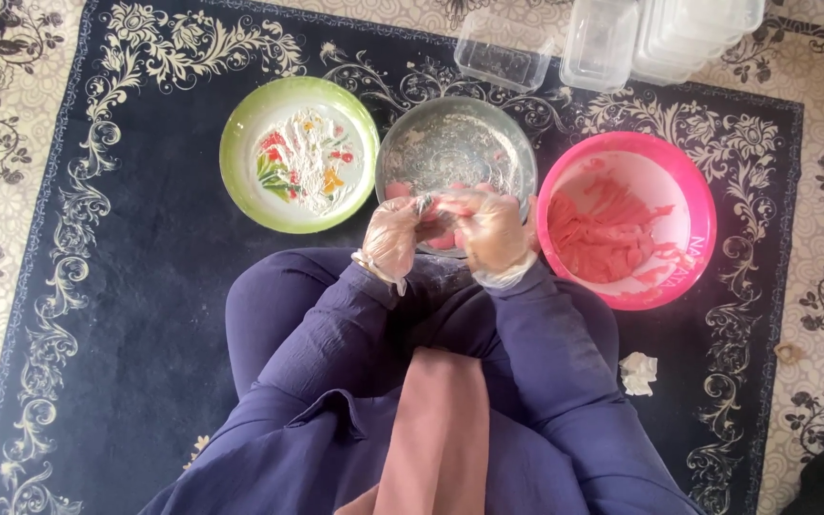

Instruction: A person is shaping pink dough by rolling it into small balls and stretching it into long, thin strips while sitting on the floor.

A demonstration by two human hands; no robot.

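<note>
Both my hands wear thin clear plastic gloves and meet over the near rim of a flour-dusted metal plate (455,143). My left hand (391,236) and my right hand (493,229) together pinch a small piece of pink dough (442,204) between the fingers. To the right stands a pink bowl (693,200) holding a mass of pink dough (603,238). To the left lies a green-rimmed plate (240,162) with a flower pattern, dusted with white flour.
I sit on a dark blue carpet with white ornament (126,286), knees in dark blue cloth. Clear plastic containers (612,43) are stacked at the far edge, one lying apart (501,57). A crumpled white tissue (638,372) lies by my right knee.
</note>
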